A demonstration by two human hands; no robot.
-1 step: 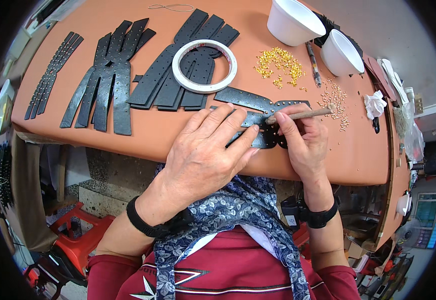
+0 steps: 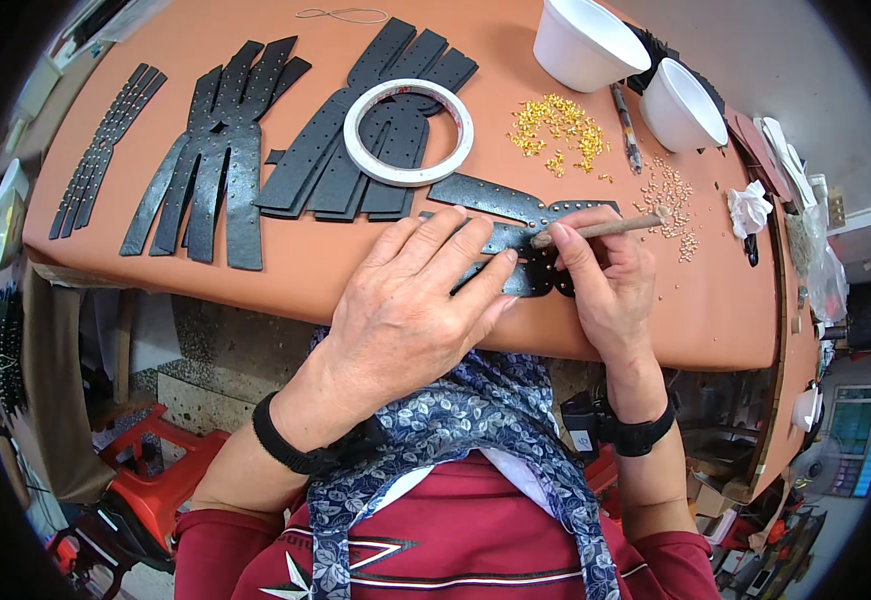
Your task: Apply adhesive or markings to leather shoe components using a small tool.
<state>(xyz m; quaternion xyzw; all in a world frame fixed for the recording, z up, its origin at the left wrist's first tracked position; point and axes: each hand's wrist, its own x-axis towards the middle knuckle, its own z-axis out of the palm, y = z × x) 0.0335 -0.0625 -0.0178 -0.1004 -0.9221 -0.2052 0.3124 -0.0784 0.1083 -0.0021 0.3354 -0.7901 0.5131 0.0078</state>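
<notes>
On the orange counter, the black strap piece lies at four o'clock from the middle. The left hand, grip released and fingers spread, rests on it from eight o'clock; keeping it flat seems wise. The right hand's grip clasps a brown stick, best held steady; gold studs lie at twelve.

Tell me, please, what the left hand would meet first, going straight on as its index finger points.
Probably the thin, brown, wood-like rod in the right hand, at its tip; depth is unclear.
</notes>
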